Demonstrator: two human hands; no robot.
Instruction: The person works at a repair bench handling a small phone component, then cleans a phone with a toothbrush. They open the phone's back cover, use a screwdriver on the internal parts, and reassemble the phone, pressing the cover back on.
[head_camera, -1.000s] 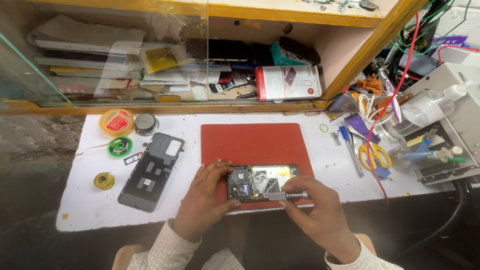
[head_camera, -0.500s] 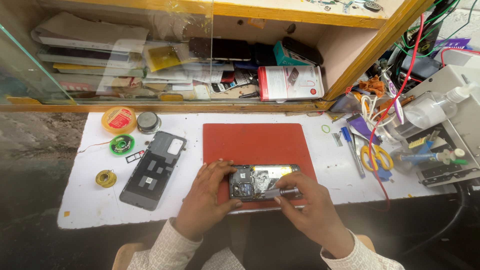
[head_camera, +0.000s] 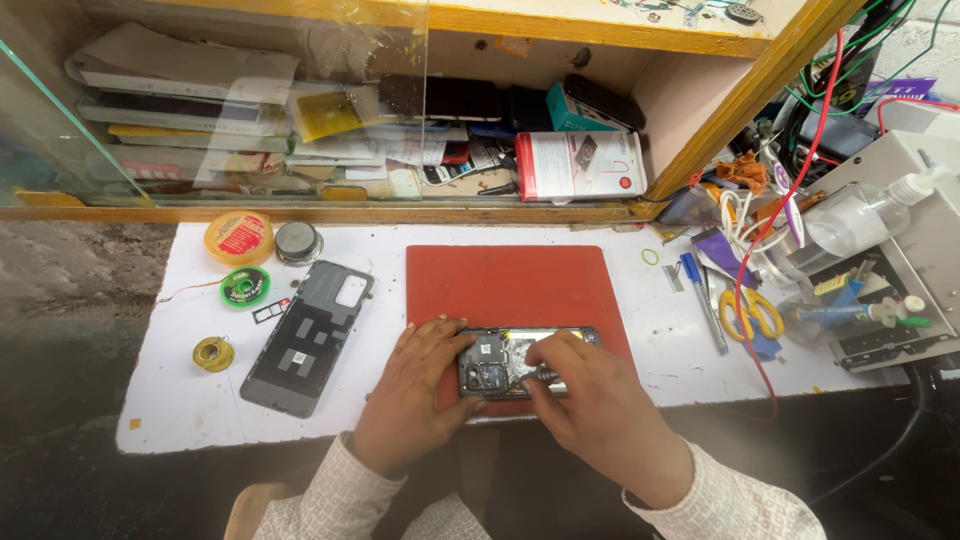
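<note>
Phone (head_camera: 525, 360) lies opened, insides up, on the near edge of red mat (head_camera: 510, 285) on white worktop (head_camera: 180, 400). Left hand (head_camera: 415, 395) steadies its left end, fingers curled onto the edge, grip closed on the phone. Right hand (head_camera: 590, 400) rests over its right half, fingertips pinched narrow on a small dark tool (head_camera: 545, 375) touching the insides; tool kind too small to tell. Back cover (head_camera: 305, 335) lies left of mat, apart from phone. Yellow tin (head_camera: 238, 236), green reel (head_camera: 245, 286) and solder coil (head_camera: 213, 352) further left. Scissors (head_camera: 750, 315) and blue pen (head_camera: 703, 300) right of mat. Cluttered shelf (head_camera: 400, 140) behind
</note>
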